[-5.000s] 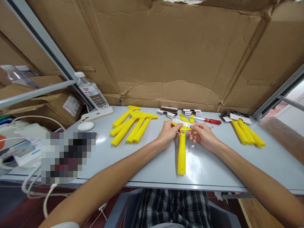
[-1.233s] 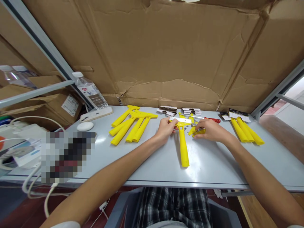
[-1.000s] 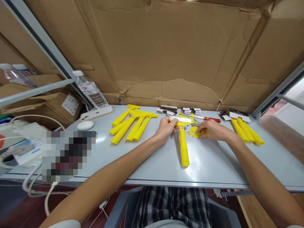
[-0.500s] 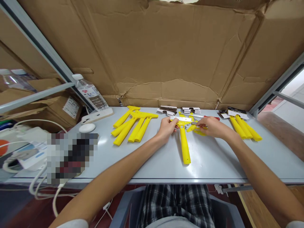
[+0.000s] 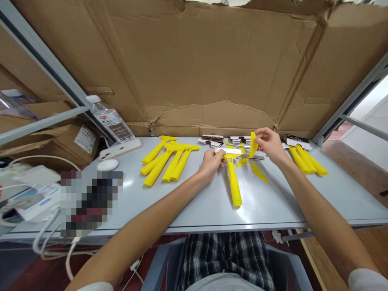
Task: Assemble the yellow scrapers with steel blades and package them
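My left hand (image 5: 210,165) is closed on the head of a yellow scraper (image 5: 234,186). Its handle points toward me, and a flat metal blade (image 5: 228,150) lies along the head. To the right, my right hand (image 5: 269,144) pinches a small yellow plastic plate (image 5: 252,142), held upright above the table. Below it are a narrow metal strip (image 5: 257,157) and another yellow plate (image 5: 259,172) lying flat. More small yellow pieces lie just behind the scraper, partly hidden.
Several yellow scraper handles (image 5: 169,159) lie at left, and more (image 5: 307,159) with card sleeves at right. Folded cards (image 5: 212,139) sit at the back against cardboard (image 5: 197,72). A bottle (image 5: 112,119), a power strip (image 5: 119,148) and a white oval object (image 5: 107,165) are at far left.
My right hand has risen from the small parts beside the scraper and now holds a yellow plate upright. The metal strip and another plate show beneath it. My left hand keeps its hold.
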`<state>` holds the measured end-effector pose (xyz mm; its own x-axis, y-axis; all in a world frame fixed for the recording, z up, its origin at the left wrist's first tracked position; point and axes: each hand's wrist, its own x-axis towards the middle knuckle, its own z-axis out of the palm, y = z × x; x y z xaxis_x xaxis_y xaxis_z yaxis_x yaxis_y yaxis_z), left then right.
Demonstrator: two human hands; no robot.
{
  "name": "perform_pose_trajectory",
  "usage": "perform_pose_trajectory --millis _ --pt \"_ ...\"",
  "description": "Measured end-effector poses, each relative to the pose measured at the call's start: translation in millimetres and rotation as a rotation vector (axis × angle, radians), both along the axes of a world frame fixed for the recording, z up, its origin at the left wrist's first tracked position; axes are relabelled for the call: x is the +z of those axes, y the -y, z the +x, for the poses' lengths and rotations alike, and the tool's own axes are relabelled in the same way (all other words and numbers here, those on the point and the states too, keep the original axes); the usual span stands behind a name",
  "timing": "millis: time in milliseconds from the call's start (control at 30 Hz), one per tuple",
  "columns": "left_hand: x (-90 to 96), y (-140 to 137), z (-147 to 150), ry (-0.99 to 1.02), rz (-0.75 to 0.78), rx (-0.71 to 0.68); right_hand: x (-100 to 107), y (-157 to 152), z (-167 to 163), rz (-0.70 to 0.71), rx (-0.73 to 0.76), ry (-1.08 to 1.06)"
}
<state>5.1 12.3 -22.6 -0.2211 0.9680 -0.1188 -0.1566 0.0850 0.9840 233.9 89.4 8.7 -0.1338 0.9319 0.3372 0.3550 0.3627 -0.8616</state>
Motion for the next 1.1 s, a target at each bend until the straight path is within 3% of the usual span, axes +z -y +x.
perform_pose_trajectory --millis 67,200,433,633,867,1100 --pt "-0.7 0.1 -0.1 0.002 0.000 -0.002 -5.6 0.3 -4.0 -0.104 0.065 -0.195" --pt "-2.0 0.0 -0.6 0.003 -0.007 -0.015 -13.3 8.9 -5.6 -0.221 0.175 -0.346" --pt "-1.5 0.3 -0.7 0.014 -0.027 -0.023 -13.0 14.0 -2.1 -0.351 0.122 -0.550" --pt "2.5 2.7 -1.1 0.034 -0.025 -0.051 -17.0 14.8 -5.5 -0.393 0.096 -0.599" --pt "1.2 1.5 1.2 0.023 -0.035 -0.053 -25.2 22.7 -20.9 -0.450 0.167 -0.649" --pt "2.2 2.7 2.6 0.032 -0.010 -0.064 -30.6 35.3 -36.9 -0.333 0.176 -0.563"
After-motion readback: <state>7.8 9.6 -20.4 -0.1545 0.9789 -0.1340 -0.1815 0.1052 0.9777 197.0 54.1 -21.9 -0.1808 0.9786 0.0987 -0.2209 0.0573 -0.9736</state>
